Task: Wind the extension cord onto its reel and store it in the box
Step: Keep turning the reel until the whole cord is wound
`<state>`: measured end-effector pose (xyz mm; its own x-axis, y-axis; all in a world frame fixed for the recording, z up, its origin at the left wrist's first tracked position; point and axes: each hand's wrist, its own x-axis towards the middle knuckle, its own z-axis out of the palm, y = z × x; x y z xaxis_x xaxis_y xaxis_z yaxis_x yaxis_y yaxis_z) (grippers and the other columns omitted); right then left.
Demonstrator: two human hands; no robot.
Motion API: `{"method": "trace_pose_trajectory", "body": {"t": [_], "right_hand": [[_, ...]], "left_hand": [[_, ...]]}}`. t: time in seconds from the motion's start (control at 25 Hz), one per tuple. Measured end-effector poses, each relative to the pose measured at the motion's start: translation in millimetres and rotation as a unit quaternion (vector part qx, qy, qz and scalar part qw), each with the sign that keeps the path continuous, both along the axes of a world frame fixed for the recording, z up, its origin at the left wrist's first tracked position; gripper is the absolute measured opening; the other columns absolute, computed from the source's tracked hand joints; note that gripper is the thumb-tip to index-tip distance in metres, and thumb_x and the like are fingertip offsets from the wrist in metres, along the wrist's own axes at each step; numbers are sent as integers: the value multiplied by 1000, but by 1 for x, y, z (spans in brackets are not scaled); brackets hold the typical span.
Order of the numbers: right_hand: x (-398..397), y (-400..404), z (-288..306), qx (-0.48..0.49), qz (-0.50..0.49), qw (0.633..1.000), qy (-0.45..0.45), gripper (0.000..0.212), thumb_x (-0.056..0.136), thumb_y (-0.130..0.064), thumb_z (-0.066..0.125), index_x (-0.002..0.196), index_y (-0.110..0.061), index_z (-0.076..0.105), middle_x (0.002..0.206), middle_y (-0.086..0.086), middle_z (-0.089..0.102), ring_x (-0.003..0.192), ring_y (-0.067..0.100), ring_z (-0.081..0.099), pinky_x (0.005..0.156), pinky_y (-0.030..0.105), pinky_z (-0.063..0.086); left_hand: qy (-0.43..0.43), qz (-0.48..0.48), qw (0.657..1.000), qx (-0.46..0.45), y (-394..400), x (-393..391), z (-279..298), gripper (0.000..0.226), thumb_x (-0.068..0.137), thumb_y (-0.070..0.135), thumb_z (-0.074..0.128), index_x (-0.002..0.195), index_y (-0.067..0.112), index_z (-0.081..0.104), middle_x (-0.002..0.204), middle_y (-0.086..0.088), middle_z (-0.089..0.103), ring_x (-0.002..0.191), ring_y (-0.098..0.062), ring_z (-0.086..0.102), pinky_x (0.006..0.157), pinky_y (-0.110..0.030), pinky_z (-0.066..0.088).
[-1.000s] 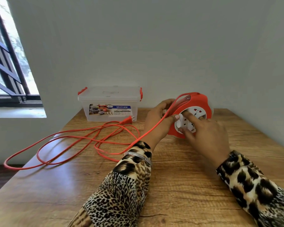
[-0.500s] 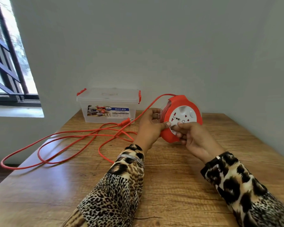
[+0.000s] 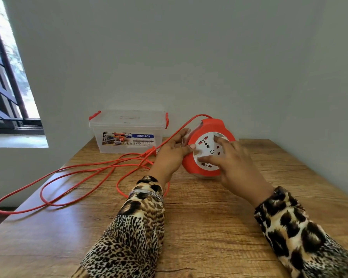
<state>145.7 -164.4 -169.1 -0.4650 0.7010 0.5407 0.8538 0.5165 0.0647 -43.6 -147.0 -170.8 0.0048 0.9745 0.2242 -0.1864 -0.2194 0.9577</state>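
A red cord reel (image 3: 193,163) with a white socket face stands on edge on the wooden table (image 3: 209,227). My left hand (image 3: 170,157) grips its left side, thumb on the white face. My right hand (image 3: 232,163) lies on the socket face with its fingers spread across it. The orange cord (image 3: 84,173) runs from the top of the reel over my left hand and lies in loose loops on the table's left half, one loop hanging past the left edge. Its plug (image 3: 149,153) lies in front of the box. The clear plastic box (image 3: 129,131) with red latches stands shut at the back.
A white wall runs behind the table and along its right side. A barred window (image 3: 4,81) is at the left. The table's left edge drops off near the cord loops.
My right hand has shifted across the white socket face, and the face has turned. The cord loops on the table have drawn a little nearer the reel.
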Motion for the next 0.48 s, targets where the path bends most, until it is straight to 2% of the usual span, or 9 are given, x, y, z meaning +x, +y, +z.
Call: {"method": "trace_pose_trajectory", "body": {"t": [0.16,0.24,0.36,0.48], "right_hand": [[0,12,-4,31,-45,994,-93,66,89,-27,63,140,-53,30,151,15,28,130,32,29,105,46,26],[0,14,-5,50,-60,991,-105,67,87,-27,65,141,-50,32,146,19,34,127,34,33,103,47,29],[-3,14,-8,89,-84,988,-89,70,81,-31,72,140,-44,38,129,20,52,116,36,47,92,47,38],[-2,12,-10,84,-108,990,-14,65,86,-40,59,144,-43,29,109,11,64,104,30,56,86,42,40]], "left_hand": [[9,-18,1000,7,-3,1,4,49,88,4,65,129,28,55,126,-5,64,105,-12,65,76,-21,59],[6,-23,1000,15,-4,5,5,46,88,2,64,124,30,57,126,-5,64,106,-14,65,75,-21,58],[12,-10,999,36,-4,9,4,47,86,-1,66,126,22,58,119,-1,65,106,-17,66,78,-25,59],[11,15,999,43,-3,14,3,45,82,-4,69,117,23,61,111,-3,67,98,-17,68,78,-30,59]]}}
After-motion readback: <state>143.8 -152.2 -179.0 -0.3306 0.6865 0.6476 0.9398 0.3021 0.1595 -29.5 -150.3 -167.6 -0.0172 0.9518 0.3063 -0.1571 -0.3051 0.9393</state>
